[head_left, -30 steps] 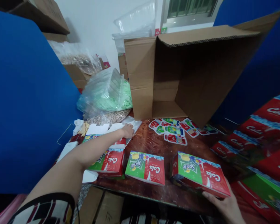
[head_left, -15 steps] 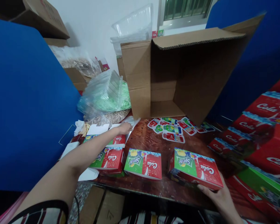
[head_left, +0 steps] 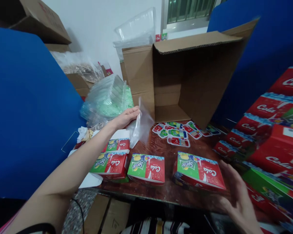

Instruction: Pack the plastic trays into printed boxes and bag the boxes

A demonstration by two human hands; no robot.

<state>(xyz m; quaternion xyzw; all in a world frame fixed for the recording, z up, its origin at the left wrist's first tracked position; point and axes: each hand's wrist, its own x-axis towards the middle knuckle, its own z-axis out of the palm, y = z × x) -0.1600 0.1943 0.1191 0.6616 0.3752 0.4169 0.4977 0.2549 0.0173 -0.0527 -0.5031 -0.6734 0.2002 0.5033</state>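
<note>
My left hand (head_left: 127,117) pinches a clear plastic bag (head_left: 142,127), lifted above the table left of the big carton. To the right, my right hand (head_left: 239,191) is apart from the nearest Sprite and Cola box (head_left: 199,170), fingers spread and slightly blurred. A second Sprite and Cola box (head_left: 146,169) lies mid-table. Left of it is a stack of such boxes (head_left: 112,164), partly behind my left forearm. Bottle-shaped Cola and Sprite cutouts (head_left: 178,134) lie scattered in front of the carton.
An open cardboard carton (head_left: 141,78) stands on its side at the back. Stacked Cola boxes (head_left: 266,130) rise at the right. Clear plastic trays (head_left: 107,94) and green shredded filler sit back left. Blue partitions (head_left: 26,113) flank the table (head_left: 156,198).
My left hand has lifted the plastic bag up from the table, toward the carton. My right hand has let go of the right-hand box and moved off to its right.
</note>
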